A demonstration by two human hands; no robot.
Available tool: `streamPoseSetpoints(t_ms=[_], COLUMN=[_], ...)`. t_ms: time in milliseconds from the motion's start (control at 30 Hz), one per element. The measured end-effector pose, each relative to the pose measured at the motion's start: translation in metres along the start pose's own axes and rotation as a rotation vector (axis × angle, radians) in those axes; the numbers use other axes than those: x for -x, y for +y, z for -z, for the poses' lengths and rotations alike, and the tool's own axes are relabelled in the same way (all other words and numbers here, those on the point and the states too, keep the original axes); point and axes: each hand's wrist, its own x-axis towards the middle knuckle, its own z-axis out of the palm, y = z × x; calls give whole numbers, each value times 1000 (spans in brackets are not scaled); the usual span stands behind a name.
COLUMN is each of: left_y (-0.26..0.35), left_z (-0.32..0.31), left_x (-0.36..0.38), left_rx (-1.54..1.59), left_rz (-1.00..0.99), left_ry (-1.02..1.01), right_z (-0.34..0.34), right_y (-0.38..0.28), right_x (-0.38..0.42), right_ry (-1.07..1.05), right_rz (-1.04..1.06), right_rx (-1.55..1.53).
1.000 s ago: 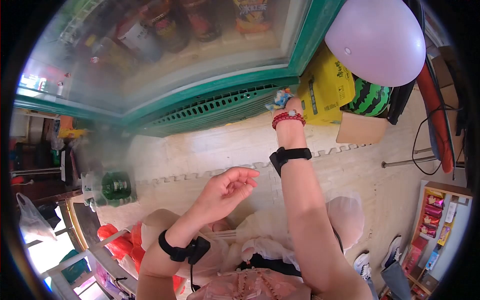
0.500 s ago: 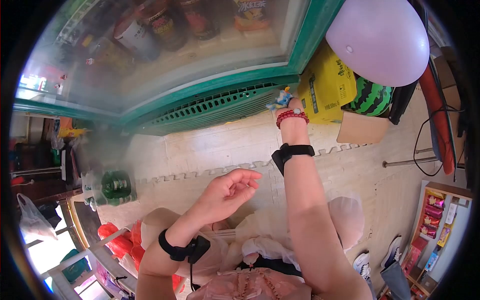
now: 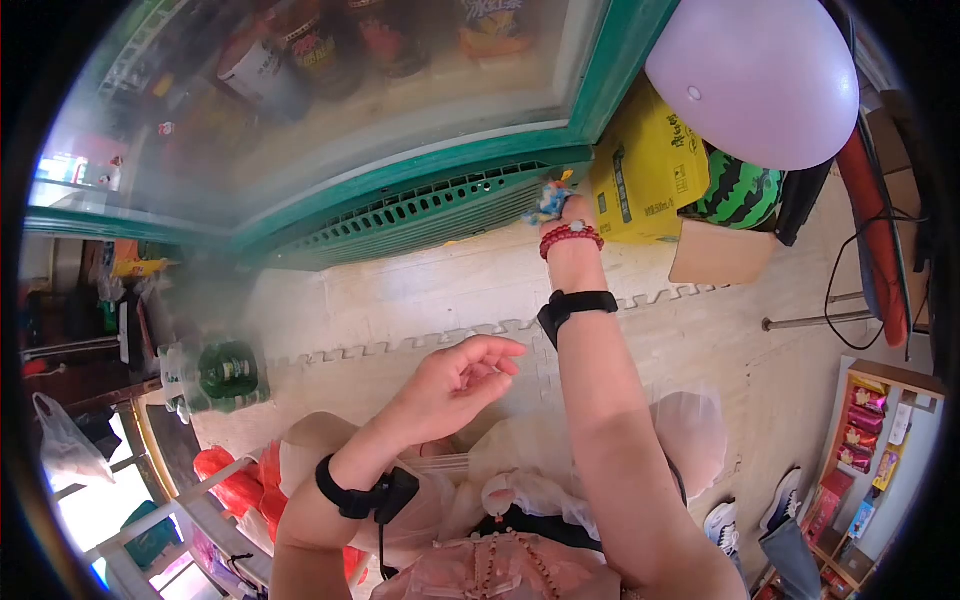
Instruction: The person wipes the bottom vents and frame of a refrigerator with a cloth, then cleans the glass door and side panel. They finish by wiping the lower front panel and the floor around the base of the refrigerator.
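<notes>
At the cooler's green grille [image 3: 440, 212], right hand [image 3: 568, 210] is gripping a small blue trinket [image 3: 549, 200], barely shifted leftward; left hand [image 3: 455, 375] is hovering, loosely curled, empty.

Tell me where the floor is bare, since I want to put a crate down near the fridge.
The widest bare patch is the floor mat between the fridge's green grille and the left hand. It is crowded at right, where the yellow box, watermelon ball and cardboard sit, and at left by the green bottles.
</notes>
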Motion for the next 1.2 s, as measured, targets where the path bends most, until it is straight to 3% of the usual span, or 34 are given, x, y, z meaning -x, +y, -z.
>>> streamPoseSetpoints(t_ms=[300,567,633,767,800,900,1200], left_y=[-2,5,4,0,0,-1,-2], left_z=[0,-2,-3,-6,-4,-2,-2], left_x=[9,16,14,9,8,11,16], left_rx=[-15,-47,-33,16,15,-43,-46], left_rz=[-19,-20,-22,-41,-39,-28,-11], left_ry=[31,11,2,-22,-14,-12,28], right_z=[5,4,1,0,-6,-1,-3], right_y=[-5,-16,-12,-3,-3,-3,-4], right_x=[-20,-14,7,0,-1,4,-1], right_ry=[36,40,-118,26,54,-1,10], right_rz=[-3,47,84,81,54,58,-5], right_rx=[-104,7,-137,-42,-167,14,-16])
